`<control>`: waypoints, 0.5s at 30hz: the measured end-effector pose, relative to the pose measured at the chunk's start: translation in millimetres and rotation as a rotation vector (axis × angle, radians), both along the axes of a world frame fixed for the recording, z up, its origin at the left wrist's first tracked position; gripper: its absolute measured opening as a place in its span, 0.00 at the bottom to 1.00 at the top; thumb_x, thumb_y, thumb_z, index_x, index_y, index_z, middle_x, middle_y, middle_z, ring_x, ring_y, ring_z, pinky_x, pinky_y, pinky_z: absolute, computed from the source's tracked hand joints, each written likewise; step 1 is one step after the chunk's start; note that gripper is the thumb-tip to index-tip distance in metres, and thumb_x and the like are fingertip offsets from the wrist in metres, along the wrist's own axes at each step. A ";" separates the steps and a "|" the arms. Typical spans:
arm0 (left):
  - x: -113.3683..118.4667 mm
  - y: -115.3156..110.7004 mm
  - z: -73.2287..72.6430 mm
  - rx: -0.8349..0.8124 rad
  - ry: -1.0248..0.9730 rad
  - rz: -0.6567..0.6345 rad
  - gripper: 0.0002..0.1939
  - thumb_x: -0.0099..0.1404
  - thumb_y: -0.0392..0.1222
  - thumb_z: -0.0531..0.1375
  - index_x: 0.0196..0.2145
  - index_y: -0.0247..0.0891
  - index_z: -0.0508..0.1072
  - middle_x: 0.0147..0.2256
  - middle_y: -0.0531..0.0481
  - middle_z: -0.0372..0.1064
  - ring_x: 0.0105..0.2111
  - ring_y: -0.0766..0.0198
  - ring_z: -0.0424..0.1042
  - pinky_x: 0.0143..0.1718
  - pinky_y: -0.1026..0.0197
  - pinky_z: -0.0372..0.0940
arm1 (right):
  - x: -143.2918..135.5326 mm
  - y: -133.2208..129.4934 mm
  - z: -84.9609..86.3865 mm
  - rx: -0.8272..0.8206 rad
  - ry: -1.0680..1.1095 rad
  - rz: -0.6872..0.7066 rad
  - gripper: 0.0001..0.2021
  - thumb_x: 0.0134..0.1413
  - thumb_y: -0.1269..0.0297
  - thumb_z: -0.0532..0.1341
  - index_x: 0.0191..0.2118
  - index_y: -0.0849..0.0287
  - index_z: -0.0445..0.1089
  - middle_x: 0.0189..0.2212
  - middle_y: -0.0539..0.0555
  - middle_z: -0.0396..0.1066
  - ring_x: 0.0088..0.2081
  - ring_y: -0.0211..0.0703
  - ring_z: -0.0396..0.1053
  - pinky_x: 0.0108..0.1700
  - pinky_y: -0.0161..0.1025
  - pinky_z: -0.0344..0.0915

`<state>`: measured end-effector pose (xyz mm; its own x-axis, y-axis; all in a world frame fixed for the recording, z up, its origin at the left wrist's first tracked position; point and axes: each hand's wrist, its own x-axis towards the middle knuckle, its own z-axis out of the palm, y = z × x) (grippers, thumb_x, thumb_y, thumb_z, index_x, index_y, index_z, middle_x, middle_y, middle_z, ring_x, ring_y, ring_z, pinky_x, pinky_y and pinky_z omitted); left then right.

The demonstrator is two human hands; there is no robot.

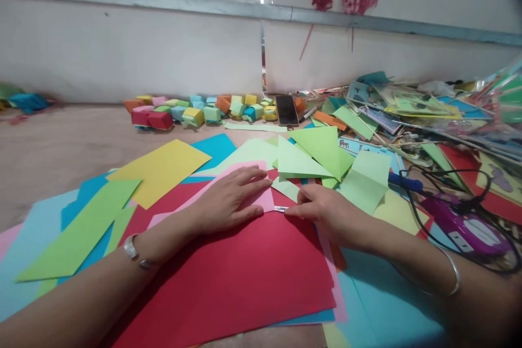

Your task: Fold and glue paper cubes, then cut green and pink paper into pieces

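Note:
My left hand [236, 196] lies flat on a pink sheet of paper [222, 182], fingers stretched out and pressing it down. My right hand [326, 212] is closed around a thin silver blade [279, 209], whose tip meets the pink sheet's right edge. Most of the blade is hidden by the fingers. Beneath both hands spreads a large red sheet [240, 277]. A pale green paper piece [285, 187] lies between the hands, just beyond the blade.
Loose coloured sheets surround the hands, among them a yellow one [163, 171]. Small paper boxes [193, 116] and a phone [287, 110] line the back by the white wall. At right are a purple device [468, 223] with a black cable and a heap of craft scraps [420, 103].

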<state>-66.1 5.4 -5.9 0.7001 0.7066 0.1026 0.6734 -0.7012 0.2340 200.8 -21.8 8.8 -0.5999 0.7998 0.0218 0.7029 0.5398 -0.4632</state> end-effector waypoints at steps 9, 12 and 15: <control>1.0 1.2 -3.5 0.028 0.018 -0.005 0.32 0.71 0.61 0.48 0.65 0.40 0.62 0.67 0.37 0.55 0.66 0.43 0.54 0.65 0.39 0.53 | -4.2 1.6 -12.3 0.149 0.013 0.159 0.12 0.59 0.71 0.58 0.45 0.57 0.77 0.34 0.56 0.67 0.33 0.43 0.60 0.34 0.39 0.53; 0.3 2.0 -4.0 0.042 0.013 -0.010 0.32 0.71 0.61 0.48 0.65 0.41 0.62 0.66 0.38 0.56 0.66 0.45 0.55 0.65 0.41 0.53 | -6.0 -0.3 -7.6 0.058 0.037 0.068 0.10 0.64 0.64 0.58 0.33 0.60 0.74 0.30 0.53 0.65 0.31 0.41 0.59 0.32 0.38 0.52; -1.8 2.2 -3.4 0.040 0.006 -0.014 0.32 0.71 0.60 0.48 0.65 0.41 0.61 0.66 0.38 0.57 0.65 0.45 0.56 0.64 0.40 0.53 | -4.7 -1.3 -1.9 -0.012 0.043 0.016 0.14 0.64 0.62 0.59 0.27 0.61 0.70 0.27 0.52 0.64 0.29 0.39 0.59 0.30 0.37 0.52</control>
<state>-67.9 7.6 -9.3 0.7107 0.6920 0.1267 0.6645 -0.7195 0.2017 196.1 -23.0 6.9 -0.6111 0.7906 0.0381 0.6738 0.5449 -0.4991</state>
